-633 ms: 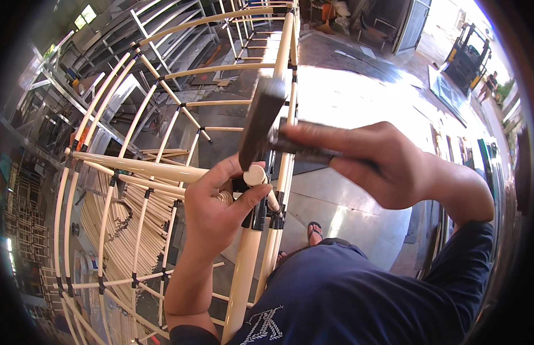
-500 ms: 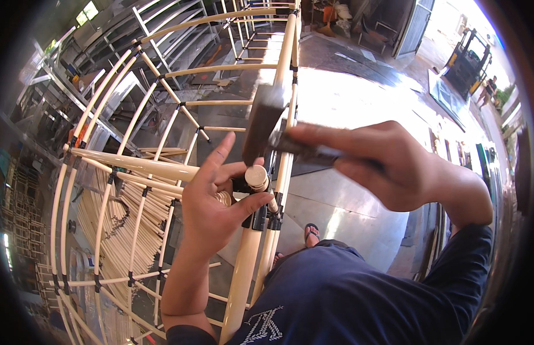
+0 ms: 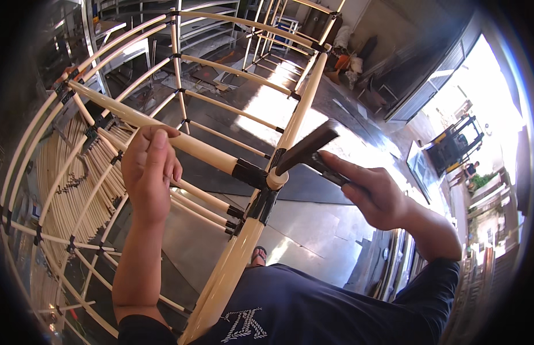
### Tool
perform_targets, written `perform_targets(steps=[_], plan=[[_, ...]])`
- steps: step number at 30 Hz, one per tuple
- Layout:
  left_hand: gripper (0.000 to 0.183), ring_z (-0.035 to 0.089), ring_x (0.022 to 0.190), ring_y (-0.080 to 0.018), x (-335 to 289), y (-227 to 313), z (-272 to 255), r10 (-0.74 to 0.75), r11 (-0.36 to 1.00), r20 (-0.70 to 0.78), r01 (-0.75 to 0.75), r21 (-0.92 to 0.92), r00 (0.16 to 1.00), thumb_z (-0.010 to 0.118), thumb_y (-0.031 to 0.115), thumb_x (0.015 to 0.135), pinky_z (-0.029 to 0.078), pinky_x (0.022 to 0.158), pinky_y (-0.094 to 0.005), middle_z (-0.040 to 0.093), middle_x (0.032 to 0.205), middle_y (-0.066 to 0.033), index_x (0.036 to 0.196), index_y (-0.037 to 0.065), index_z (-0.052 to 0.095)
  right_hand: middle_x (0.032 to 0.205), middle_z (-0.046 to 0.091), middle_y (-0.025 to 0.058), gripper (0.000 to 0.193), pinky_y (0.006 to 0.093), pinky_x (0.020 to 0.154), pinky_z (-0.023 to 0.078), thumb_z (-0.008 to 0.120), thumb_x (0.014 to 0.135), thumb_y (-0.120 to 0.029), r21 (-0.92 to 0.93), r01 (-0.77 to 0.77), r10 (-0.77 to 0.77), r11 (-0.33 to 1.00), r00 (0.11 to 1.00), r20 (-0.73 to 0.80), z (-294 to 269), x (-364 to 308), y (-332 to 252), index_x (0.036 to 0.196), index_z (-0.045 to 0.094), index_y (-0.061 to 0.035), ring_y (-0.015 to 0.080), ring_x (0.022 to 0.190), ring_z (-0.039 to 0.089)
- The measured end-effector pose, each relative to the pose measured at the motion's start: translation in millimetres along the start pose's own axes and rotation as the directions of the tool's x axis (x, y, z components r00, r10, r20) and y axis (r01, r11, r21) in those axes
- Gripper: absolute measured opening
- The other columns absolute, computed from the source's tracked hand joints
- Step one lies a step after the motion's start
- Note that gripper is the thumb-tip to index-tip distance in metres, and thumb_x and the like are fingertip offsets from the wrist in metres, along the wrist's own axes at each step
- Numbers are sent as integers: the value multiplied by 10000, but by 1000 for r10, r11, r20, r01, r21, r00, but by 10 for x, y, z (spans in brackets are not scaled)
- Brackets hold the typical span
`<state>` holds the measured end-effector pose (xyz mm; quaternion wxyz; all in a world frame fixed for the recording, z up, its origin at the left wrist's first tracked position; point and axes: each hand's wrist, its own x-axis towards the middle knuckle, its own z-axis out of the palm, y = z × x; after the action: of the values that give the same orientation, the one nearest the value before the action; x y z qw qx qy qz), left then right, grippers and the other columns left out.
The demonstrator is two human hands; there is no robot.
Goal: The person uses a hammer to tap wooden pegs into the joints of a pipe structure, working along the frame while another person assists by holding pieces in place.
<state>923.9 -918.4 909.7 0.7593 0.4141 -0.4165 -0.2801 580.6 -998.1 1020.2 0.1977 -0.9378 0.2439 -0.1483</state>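
One hammer [image 3: 307, 147] is clamped in the fingers of the right hand [image 3: 377, 196], its head slanting down to a cap [image 3: 277, 180] beside a black joint [image 3: 249, 173]. The left hand [image 3: 149, 175] is curled near a cream pipe [image 3: 206, 152]; whether its fingers are closed together or hold anything, I cannot tell.
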Motion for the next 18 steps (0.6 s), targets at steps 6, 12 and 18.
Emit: perform_targets(steps=[6, 12, 18], plan=[[277, 382, 560, -20, -108, -71, -50, -21, 999, 76, 18, 48, 997, 496, 40, 896, 407, 528, -214, 474, 885, -14, 1167, -12, 522, 719, 572, 72, 535, 286, 653, 476, 483, 1041, -154, 102, -266, 263, 958, 964, 49, -67, -51, -115, 1557, 397, -44, 126, 601, 526], [278, 437, 607, -39, -158, -198, -35, -59, 995, 106, 68, -76, 993, 468, -39, 873, 459, 579, -233, 493, 998, -66, 1144, 23, 461, 910, 698, 179, 543, 329, 744, 507, 501, 1016, -67, 101, -236, 226, 966, 968, 105, -69, 109, -291, 1552, 415, -82, 276, 697, 641], [216, 548, 589, -71, -104, -127, 197, -95, 995, 155, 96, -3, 983, 465, 102, 1054, 549, 618, -268, 605, 1052, -154, 1246, 2, 450, 696, 611, 142, 541, 328, 662, 496, 501, 1038, -89, 48, -189, 182, 981, 976, 124, -85, 171, -267, 1567, 406, -143, 211, 591, 585]])
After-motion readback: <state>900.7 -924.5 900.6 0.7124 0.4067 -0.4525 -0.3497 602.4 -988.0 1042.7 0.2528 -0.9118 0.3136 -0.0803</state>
